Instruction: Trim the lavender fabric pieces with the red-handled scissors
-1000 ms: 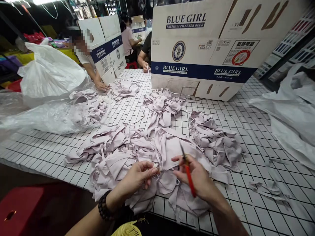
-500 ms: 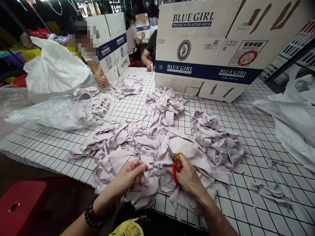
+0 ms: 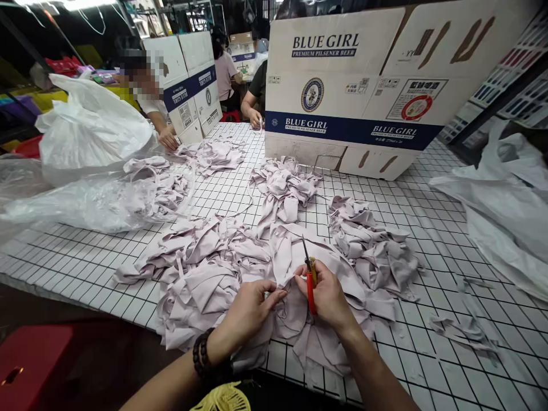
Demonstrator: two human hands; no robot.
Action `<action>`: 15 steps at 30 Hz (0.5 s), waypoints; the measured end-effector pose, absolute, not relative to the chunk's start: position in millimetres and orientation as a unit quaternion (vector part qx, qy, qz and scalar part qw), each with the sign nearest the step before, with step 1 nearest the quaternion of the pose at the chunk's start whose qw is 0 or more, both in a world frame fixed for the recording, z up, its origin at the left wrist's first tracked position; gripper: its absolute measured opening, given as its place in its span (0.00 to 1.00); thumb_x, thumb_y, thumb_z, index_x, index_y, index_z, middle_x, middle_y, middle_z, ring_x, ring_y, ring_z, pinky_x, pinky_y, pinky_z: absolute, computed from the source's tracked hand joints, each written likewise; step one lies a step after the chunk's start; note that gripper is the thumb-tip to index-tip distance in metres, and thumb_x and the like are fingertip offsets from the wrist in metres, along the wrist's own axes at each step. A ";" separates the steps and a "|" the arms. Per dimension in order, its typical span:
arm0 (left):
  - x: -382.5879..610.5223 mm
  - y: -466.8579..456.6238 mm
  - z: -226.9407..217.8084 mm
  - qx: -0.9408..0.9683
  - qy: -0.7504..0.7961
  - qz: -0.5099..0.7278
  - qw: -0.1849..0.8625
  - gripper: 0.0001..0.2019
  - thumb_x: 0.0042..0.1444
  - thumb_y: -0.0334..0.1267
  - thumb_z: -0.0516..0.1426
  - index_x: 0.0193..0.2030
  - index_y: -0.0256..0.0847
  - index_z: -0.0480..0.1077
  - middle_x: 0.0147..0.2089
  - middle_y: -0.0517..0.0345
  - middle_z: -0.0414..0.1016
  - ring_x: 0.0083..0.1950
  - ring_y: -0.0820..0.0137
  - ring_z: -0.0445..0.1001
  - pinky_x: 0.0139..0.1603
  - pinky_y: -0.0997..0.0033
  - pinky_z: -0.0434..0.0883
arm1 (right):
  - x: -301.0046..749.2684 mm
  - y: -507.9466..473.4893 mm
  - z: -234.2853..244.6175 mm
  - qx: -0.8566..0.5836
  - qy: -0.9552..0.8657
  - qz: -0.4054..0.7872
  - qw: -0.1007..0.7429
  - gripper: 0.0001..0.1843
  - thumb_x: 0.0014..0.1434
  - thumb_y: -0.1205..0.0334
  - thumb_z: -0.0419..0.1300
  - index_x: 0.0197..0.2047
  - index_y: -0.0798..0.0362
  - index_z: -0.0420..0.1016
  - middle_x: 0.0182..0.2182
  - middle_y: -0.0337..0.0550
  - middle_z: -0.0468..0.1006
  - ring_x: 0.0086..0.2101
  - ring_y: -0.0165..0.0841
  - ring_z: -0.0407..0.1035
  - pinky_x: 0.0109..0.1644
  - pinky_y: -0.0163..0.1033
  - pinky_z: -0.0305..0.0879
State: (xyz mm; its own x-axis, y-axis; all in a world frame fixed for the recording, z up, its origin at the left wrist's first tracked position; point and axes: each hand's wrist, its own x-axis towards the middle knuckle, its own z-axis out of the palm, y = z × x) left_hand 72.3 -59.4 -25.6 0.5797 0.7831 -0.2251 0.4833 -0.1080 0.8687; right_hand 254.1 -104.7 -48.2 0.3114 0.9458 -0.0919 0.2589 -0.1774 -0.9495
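Since half a second ago, our left hand (image 3: 253, 311) and right hand (image 3: 329, 295) have drawn closer and the scissors (image 3: 310, 294) swung more upright. In the head view, the tabletop (image 3: 77, 260) lies bare along its near-left edge and right of the cloth pile (image 3: 205, 285) by the near edge; our right curls around the scissors, our left's fingertips nearly meet at the cloth, grip unclear.
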 end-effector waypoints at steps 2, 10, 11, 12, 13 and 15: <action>72.1 -59.1 -22.3 0.634 0.410 0.160 0.636 0.17 0.59 0.49 0.57 0.31 0.35 0.75 0.31 0.55 0.78 0.32 0.70 0.72 0.36 0.74 0.66 | 255.0 -107.2 -45.6 -0.670 -0.447 0.370 0.463 0.10 0.54 0.57 0.63 0.36 0.50 0.67 0.31 0.39 0.74 0.28 0.31 0.65 0.33 0.37 0.63; 77.4 -65.9 -10.6 0.402 0.335 0.196 0.830 0.21 0.51 0.51 0.64 0.39 0.31 0.75 0.24 0.59 0.72 0.19 0.79 0.63 0.23 0.78 0.62 | 232.6 -118.9 -37.4 -0.541 -0.406 0.513 0.529 0.17 0.48 0.55 0.70 0.34 0.50 0.66 0.37 0.40 0.74 0.26 0.27 0.67 0.31 0.34 0.68; 79.3 -66.7 -11.8 0.390 0.325 0.195 0.839 0.21 0.51 0.51 0.64 0.38 0.31 0.75 0.23 0.59 0.71 0.19 0.79 0.63 0.22 0.78 0.63 | 229.4 -117.9 -38.2 -0.542 -0.389 0.497 0.555 0.18 0.48 0.55 0.70 0.32 0.50 0.65 0.35 0.40 0.74 0.25 0.27 0.67 0.29 0.34 0.68; 80.9 -67.2 -13.4 0.385 0.317 0.195 0.845 0.21 0.51 0.51 0.64 0.38 0.31 0.75 0.23 0.59 0.71 0.18 0.79 0.62 0.22 0.77 0.63 | 227.1 -116.4 -38.9 -0.545 -0.374 0.479 0.578 0.18 0.48 0.53 0.69 0.30 0.50 0.63 0.33 0.40 0.75 0.23 0.26 0.65 0.27 0.33 0.67; 82.0 -67.2 -15.1 0.390 0.311 0.195 0.844 0.20 0.52 0.51 0.63 0.37 0.32 0.75 0.23 0.59 0.70 0.18 0.79 0.62 0.21 0.77 0.63 | 225.7 -114.7 -39.2 -0.547 -0.363 0.464 0.594 0.18 0.49 0.53 0.69 0.29 0.50 0.62 0.32 0.40 0.76 0.21 0.25 0.63 0.25 0.33 0.66; 83.0 -65.9 -17.5 0.431 0.308 0.217 0.820 0.19 0.54 0.52 0.61 0.36 0.33 0.75 0.25 0.59 0.69 0.18 0.80 0.60 0.20 0.77 0.61 | 225.5 -111.6 -38.4 -0.548 -0.353 0.451 0.610 0.19 0.49 0.52 0.68 0.29 0.49 0.61 0.32 0.41 0.77 0.19 0.24 0.61 0.24 0.32 0.65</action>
